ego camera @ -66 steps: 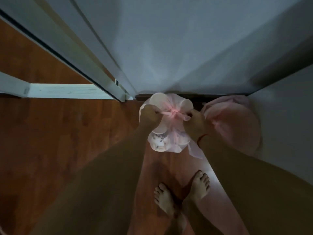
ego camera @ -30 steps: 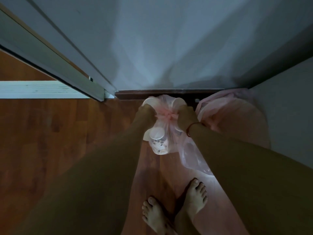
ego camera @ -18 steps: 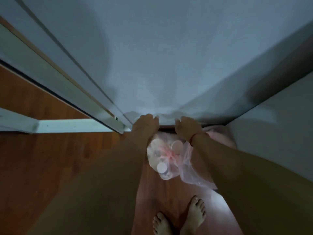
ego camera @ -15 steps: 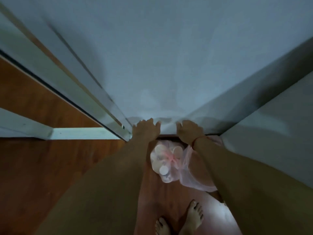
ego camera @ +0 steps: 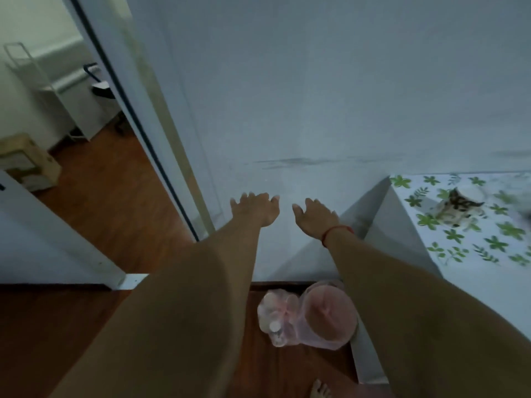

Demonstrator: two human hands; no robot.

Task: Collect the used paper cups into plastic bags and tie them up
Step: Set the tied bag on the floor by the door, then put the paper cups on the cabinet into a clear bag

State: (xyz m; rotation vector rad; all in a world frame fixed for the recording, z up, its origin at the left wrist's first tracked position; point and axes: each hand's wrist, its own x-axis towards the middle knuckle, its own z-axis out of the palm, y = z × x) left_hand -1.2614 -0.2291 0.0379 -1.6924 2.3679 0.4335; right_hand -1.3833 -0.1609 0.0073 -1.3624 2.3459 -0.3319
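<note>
Reaching out ahead of me, both hands are bare and hold nothing. The left hand [ego camera: 255, 209] and right hand [ego camera: 314, 218] hang side by side in front of the wall [ego camera: 316, 110], fingers loosely spread and palms down.

The small bag [ego camera: 275, 317] lies on the floor at 6 o'clock from both hands, well below them and against the foot of the wall. White cups show through its pink film. Its neck looks gathered into a knot, so I judge that one done. Touching it at its 3 o'clock sits a bigger bag [ego camera: 330, 314], which is rounder. I cannot tell what is inside it.

What matters for the next reach, as I read it, is the cat-print cup [ego camera: 459, 206] on the leaf-patterned table [ego camera: 488, 248]. It lies at about 3 o'clock from the right hand, well apart from it and with no other thing between. The right hand is plainly nearer; the left would have to cross over. The cup is blurred, so I cannot tell whether it stands upright or tilts, and I would sort out its axis before closing fingers on it.
</note>
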